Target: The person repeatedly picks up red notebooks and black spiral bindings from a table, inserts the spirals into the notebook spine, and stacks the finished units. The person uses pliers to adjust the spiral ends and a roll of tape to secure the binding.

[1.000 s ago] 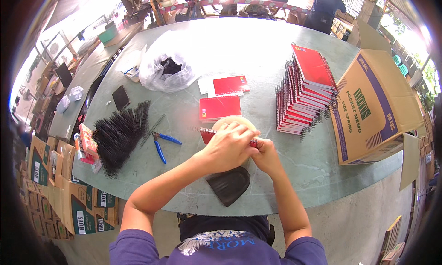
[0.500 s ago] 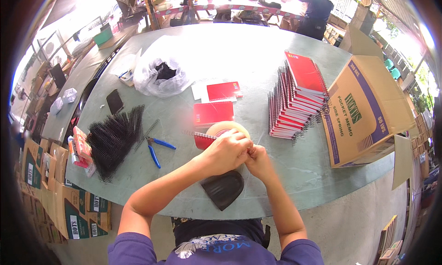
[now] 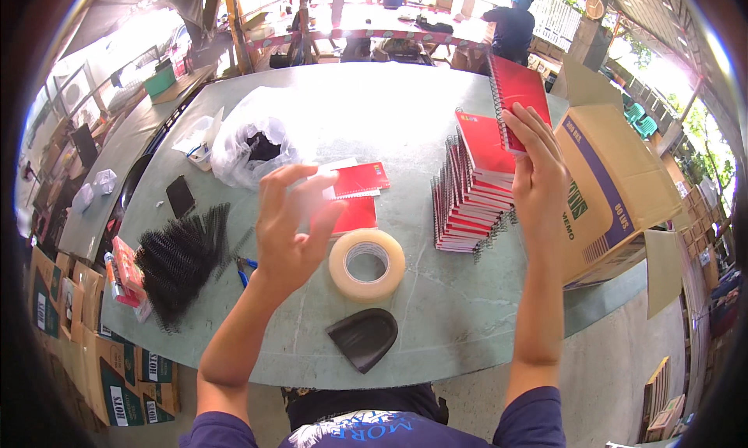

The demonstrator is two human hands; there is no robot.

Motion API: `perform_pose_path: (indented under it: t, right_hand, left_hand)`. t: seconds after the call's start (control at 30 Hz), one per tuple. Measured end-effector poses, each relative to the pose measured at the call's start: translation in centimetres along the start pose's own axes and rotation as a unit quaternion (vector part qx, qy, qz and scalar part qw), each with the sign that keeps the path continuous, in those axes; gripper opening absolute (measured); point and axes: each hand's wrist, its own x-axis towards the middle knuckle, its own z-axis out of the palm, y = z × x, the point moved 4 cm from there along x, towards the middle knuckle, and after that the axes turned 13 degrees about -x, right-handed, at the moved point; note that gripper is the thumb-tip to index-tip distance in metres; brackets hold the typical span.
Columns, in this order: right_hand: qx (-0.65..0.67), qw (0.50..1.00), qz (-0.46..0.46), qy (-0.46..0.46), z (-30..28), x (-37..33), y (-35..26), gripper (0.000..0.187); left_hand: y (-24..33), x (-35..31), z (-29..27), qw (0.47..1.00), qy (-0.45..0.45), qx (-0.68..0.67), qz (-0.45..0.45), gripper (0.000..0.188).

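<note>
Notebook (image 3: 520, 97) now lifted off the tape roll (image 3: 367, 264) and pinched in right hand (image 3: 538, 175) above the stack (image 3: 471, 187), left hand (image 3: 290, 224) raised open, empty; binding seemingly finished.

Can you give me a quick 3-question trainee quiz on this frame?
1. True or false: the right hand holds a red spiral notebook raised above the stack of notebooks.
2. What does the left hand hold? A) the blue pliers B) nothing, fingers spread C) the tape roll
3. Fill in: the tape roll lies flat on the table, between the red booklet and the black ____.

Key: 1 true; 2 B; 3 scoop-shaped piece.
</note>
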Motion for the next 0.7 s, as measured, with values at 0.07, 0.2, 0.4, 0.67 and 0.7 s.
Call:
perform_pose_path:
  t: [0.07,0.2,0.4,0.67,0.7]
  right_hand:
    - [0.009,0.983,0.029,-0.181,2.1,-0.3,3.7,0.037]
    - [-0.024,0.960,0.021,-0.278,3.3,-0.6,3.7,0.057]
    - [0.097,0.970,-0.085,-0.208,11.6,-2.0,-8.0,0.010]
    - [-0.132,0.886,-0.197,-0.398,27.2,-8.5,-19.4,0.020]
    - [-0.100,0.867,-0.217,-0.437,26.3,-8.0,-19.6,0.019]
  left_hand:
    - [-1.1,-1.5,-1.1,0.999,-0.023,0.031,-0.010,0.029]
    - [-4.3,-6.2,-4.6,0.988,-0.031,0.047,-0.141,0.024]
    - [-6.5,-11.4,-9.3,0.964,-0.018,0.067,-0.256,0.015]
    - [-5.0,-14.8,-10.1,0.955,-0.103,0.085,-0.266,0.013]
    - [-4.8,-15.2,-10.1,0.949,-0.111,0.071,-0.288,0.014]
